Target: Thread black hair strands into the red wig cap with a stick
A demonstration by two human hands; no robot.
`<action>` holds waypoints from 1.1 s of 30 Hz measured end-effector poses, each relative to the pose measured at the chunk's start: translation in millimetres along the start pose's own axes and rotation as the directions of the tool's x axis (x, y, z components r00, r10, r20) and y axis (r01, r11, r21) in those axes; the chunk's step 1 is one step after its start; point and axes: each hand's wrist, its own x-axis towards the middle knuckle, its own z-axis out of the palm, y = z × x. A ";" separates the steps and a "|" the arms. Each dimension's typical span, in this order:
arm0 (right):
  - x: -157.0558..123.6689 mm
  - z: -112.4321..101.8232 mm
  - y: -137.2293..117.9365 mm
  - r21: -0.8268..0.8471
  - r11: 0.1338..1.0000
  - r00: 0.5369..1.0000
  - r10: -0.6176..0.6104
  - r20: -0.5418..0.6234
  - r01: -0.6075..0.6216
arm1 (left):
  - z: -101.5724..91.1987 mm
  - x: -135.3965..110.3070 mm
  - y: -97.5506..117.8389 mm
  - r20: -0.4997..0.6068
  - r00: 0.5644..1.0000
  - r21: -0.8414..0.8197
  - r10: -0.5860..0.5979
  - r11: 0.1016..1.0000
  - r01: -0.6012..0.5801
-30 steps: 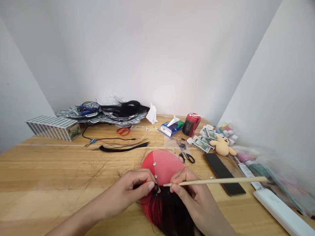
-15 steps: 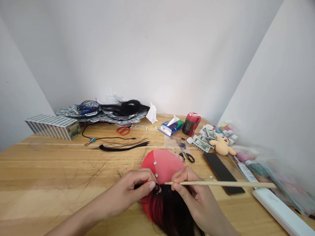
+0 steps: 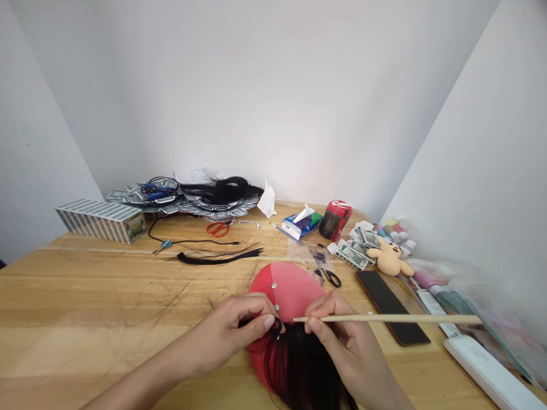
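Observation:
A red dome-shaped form [image 3: 290, 285] with silver pins stands on the wooden table [image 3: 85, 302] in front of me. Dark hair [image 3: 303, 364] covers its near side. My left hand [image 3: 233, 333] is closed, thumb and forefinger pinching a small loop of hair at the hairline. My right hand [image 3: 342, 341] is closed round a long thin wooden stick [image 3: 397, 319], which lies level and points left, its tip just beside the left fingertips.
A loose black hair strand [image 3: 217, 257], black scissors [image 3: 327, 273], red scissors [image 3: 217, 229], a phone [image 3: 393, 307], a striped box [image 3: 102, 221], a tissue pack [image 3: 302, 222], a red-lidded jar [image 3: 335, 219], a knitted toy [image 3: 388, 257] and a white bar [image 3: 491, 364] lie around.
Both hands stay at the hairline on the red form. The stick's far end dropped slightly, so it lies level. The view has shifted a little to the left.

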 end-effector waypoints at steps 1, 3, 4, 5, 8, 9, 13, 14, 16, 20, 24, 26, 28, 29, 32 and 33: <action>0.1 0.1 0.5 0.022 1.000 1.000 0.013 -0.009 -0.013 | -0.6 -0.5 -0.4 -0.004 1.000 -0.020 -0.005 1.000 0.005; -0.2 1.0 1.9 0.063 0.997 0.998 0.053 -0.016 -0.052 | -2.0 -1.4 -2.5 -0.025 1.000 -0.069 -0.017 0.997 0.015; -0.5 1.8 2.5 0.079 0.995 0.997 0.070 -0.018 -0.068 | -2.7 -1.7 -3.9 -0.037 0.999 -0.095 -0.021 0.995 0.018; -0.9 2.8 2.9 0.090 0.993 0.996 0.082 -0.021 -0.080 | -3.2 -1.9 -5.4 -0.050 0.998 -0.121 -0.027 0.992 0.021; -1.7 6.5 1.8 0.098 0.991 0.994 0.100 -0.049 -0.094 | -3.6 -1.1 -8.4 -0.063 0.995 -0.217 -0.081 0.974 0.066; -1.7 7.7 0.8 0.092 0.991 0.993 0.104 -0.059 -0.099 | -3.4 -0.6 -8.8 -0.065 0.992 -0.249 -0.107 0.965 0.088; -1.6 11.3 -2.3 0.027 0.995 0.990 0.102 -0.093 -0.100 | -3.0 1.5 -10.1 -0.058 0.985 -0.339 -0.160 0.931 0.132; -1.9 11.8 -2.1 0.014 0.996 0.991 0.093 -0.098 -0.092 | -3.1 1.7 -10.7 -0.053 0.985 -0.359 -0.162 0.924 0.132; -3.3 12.8 -0.8 0.000 0.998 0.992 0.065 -0.106 -0.066 | -3.1 1.5 -12.3 -0.059 0.983 -0.393 -0.176 0.909 0.139; -6.4 14.3 2.6 -0.020 1.000 0.994 0.011 -0.108 -0.014 | -3.2 0.9 -14.0 -0.111 0.974 -0.402 -0.200 0.905 0.140; -8.4 14.6 4.6 -0.051 0.999 0.997 -0.001 -0.079 -0.003 | -3.5 1.0 -12.9 -0.112 0.976 -0.375 -0.186 0.917 0.132; -9.5 14.4 5.3 -0.062 0.998 0.998 0.005 -0.068 -0.009 | -3.5 1.1 -12.2 -0.104 0.977 -0.366 -0.184 0.921 0.135; -10.6 14.4 5.7 -0.070 0.997 0.998 0.017 -0.060 -0.021 | -3.5 1.3 -11.8 -0.095 0.979 -0.357 -0.182 0.924 0.137; -11.0 14.6 5.8 -0.074 0.997 0.998 0.025 -0.062 -0.030 | -3.5 1.5 -11.7 -0.090 0.980 -0.352 -0.180 0.926 0.137; -11.6 15.8 5.9 -0.087 0.995 0.996 0.038 -0.083 -0.045 | -3.9 2.4 -11.6 -0.080 0.982 -0.345 -0.169 0.929 0.132; -11.5 16.3 5.8 -0.092 0.995 0.995 0.039 -0.091 -0.048 | -4.2 2.6 -11.6 -0.076 0.983 -0.342 -0.165 0.931 0.130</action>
